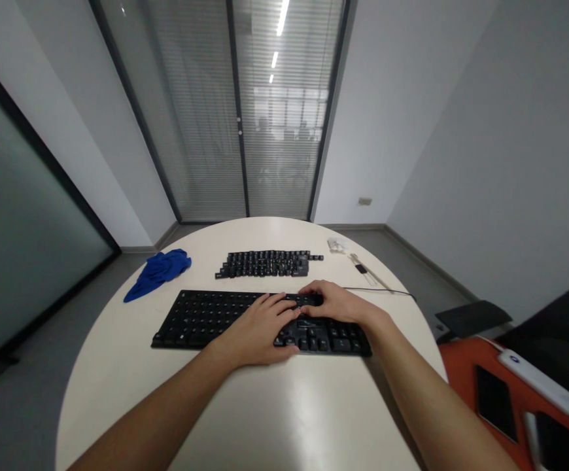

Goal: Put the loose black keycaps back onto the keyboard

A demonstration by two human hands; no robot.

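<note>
A black keyboard (201,317) lies across the table in front of me. Much of its left and middle part shows key sockets without caps, while black keycaps sit at its right end. My left hand (265,327) rests palm down over the middle of the keyboard, fingers stretched out and slightly apart. Close beside it, my right hand (336,302) reaches over the back edge, its thumb and forefinger apart with black keyboard between them. Its other fingers are partly hidden. Behind the keyboard, loose black keycaps (265,263) stand in rows in a keyboard layout.
A crumpled blue cloth (161,267) lies at the table's left. At the back right are a small clear bag (336,245) and a thin wire tool (362,269). A cable (382,290) runs off the right edge. Phones (495,400) and a white power strip (539,379) lie on an orange chair.
</note>
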